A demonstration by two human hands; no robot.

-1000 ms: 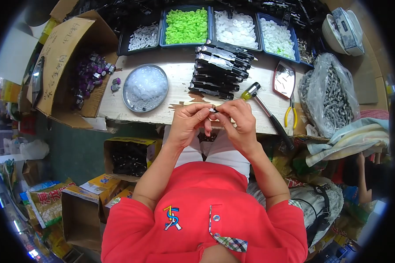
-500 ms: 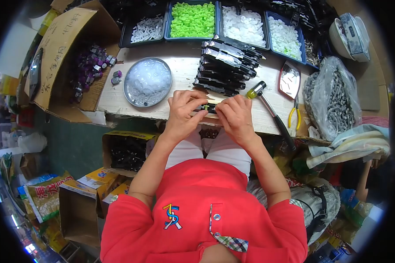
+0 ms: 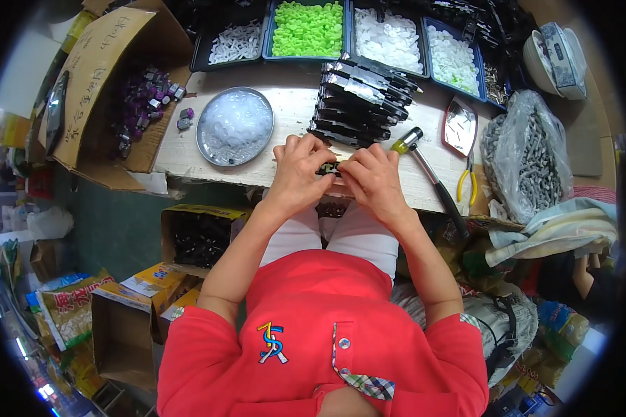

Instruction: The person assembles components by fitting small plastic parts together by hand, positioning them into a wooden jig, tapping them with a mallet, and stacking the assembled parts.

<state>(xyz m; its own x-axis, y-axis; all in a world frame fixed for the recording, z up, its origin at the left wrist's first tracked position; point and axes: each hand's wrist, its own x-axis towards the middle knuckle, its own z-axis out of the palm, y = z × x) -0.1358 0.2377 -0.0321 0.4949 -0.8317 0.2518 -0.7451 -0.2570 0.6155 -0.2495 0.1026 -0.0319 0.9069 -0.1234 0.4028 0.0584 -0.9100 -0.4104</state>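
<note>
At the bench's front edge, my left hand (image 3: pixel 298 174) and my right hand (image 3: pixel 374 179) meet around a small black part (image 3: pixel 329 168) with a bit of green on it. Fingers of both hands press on it from either side and cover most of it. Just behind my hands stands a stack of black pieces (image 3: pixel 362 97). A hammer (image 3: pixel 435 182) with a yellow-green head lies right of my right hand. Left of my left hand is a round dish (image 3: pixel 235 126) of clear, whitish small parts.
Trays of white pieces (image 3: pixel 386 38) and green pieces (image 3: pixel 306 29) line the back. At left is a cardboard box (image 3: pixel 94 90) with purple parts. Right are a red-rimmed tray (image 3: pixel 459 126), yellow-handled pliers (image 3: pixel 467 186) and a bag of grey parts (image 3: pixel 525 156). A co-worker's arm (image 3: pixel 583 276) shows far right.
A second ago my hands pinched a tiny piece above the bench edge; now they are on the black part at the edge. Since the middle frame my left fingers have shifted on it.
</note>
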